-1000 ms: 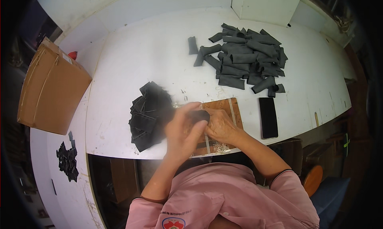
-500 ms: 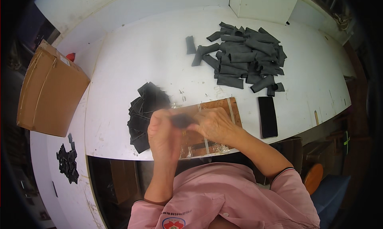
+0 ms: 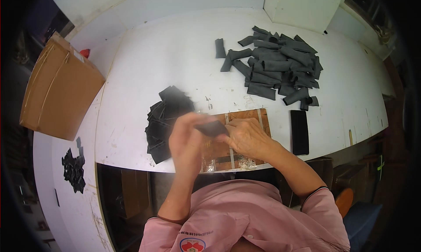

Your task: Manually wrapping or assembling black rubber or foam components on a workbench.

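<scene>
I work at a white table (image 3: 184, 54) that bends away under the camera, and a second white surface (image 3: 48, 173) joins it on my left side. At the far left a brown cardboard box (image 3: 59, 87) lies half over that surface's edge, and below it a small heap of black scraps (image 3: 73, 167) sits alone.

Next comes the stack of flat black pieces (image 3: 166, 118), just beside my left hand (image 3: 188, 142). This hand is blurred, so I cannot tell exactly how the fingers lie, but they seem closed around the left end of one dark piece (image 3: 212, 128). The piece is in the air between my two hands, above the wooden board (image 3: 245, 138). My right hand (image 3: 247, 138) pinches its other end with curled fingers.

Right of the board lies one flat black strip (image 3: 299, 131) near the table edge, and further back the big pile of rolled dark pieces (image 3: 280, 67).

I think the grip is the weak point: the piece is small and both hands hold only its ends, so it may slip and fall into the gap before my body. Also, my left elbow moves close to the flat stack, and a wide movement could push some pieces off the front edge.
</scene>
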Tool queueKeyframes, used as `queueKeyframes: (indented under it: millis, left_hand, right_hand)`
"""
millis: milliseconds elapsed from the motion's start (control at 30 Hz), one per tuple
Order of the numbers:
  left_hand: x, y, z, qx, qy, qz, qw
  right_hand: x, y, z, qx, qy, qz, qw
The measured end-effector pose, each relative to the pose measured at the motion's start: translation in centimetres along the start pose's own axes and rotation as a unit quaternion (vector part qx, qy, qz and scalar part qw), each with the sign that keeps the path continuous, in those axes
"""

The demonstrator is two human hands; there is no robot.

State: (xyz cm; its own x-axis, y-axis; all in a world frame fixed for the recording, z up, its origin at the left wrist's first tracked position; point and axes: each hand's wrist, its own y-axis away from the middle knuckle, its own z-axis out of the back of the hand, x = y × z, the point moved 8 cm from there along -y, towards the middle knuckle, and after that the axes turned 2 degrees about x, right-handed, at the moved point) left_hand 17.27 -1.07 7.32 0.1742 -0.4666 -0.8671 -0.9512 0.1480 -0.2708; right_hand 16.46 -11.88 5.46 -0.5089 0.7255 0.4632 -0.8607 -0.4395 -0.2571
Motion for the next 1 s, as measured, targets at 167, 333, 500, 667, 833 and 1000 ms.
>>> queueKeyframes:
  millis: [167, 333, 500, 667, 833, 1000]
  left_hand:
    - [-0.4, -0.3, -0.9, 0.061, -0.133, -0.014, 0.989]
    - [-0.6, -1.9, 3.8, -0.096, -0.247, -0.044, 0.963]
    - [3.5, -5.5, 13.5, -0.172, -0.567, 0.0, 0.805]
    - [7.6, -8.0, 17.0, -0.159, -0.744, 0.136, 0.635]
    - [6.9, -8.3, 18.9, -0.206, -0.707, 0.07, 0.673]
    - [5.1, -7.6, 16.7, -0.168, -0.677, -0.045, 0.715]
  right_hand:
    - [0.0, 0.1, 0.7, -0.033, -0.038, -0.008, 0.999]
    - [1.2, -1.8, 5.3, -0.037, -0.166, 0.005, 0.985]
    - [-7.3, -3.0, 7.1, -0.176, -0.728, -0.099, 0.655]
    - [-10.5, 4.3, -1.4, -0.123, -0.609, -0.319, 0.716]
    - [-8.0, 8.4, -5.7, -0.057, -0.574, -0.361, 0.733]
    - [-5.1, 7.7, -6.9, -0.011, -0.517, -0.323, 0.792]
